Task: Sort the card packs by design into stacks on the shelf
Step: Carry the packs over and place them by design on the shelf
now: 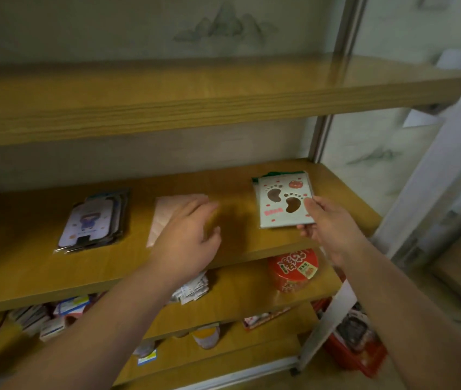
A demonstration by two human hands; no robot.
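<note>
Two bare forearms come into view from the near edge, one on the left, one on the right, and there is no sleeve on either as far as the picture runs. No cuff, no watch, no strap or band at either wrist. The left hand [187, 237] shows its back, knuckles rounded, no ring and no glove. The right hand [329, 223] is just as plain: bare fingers, short nails as far as the blur allows, no marking to be read.
</note>
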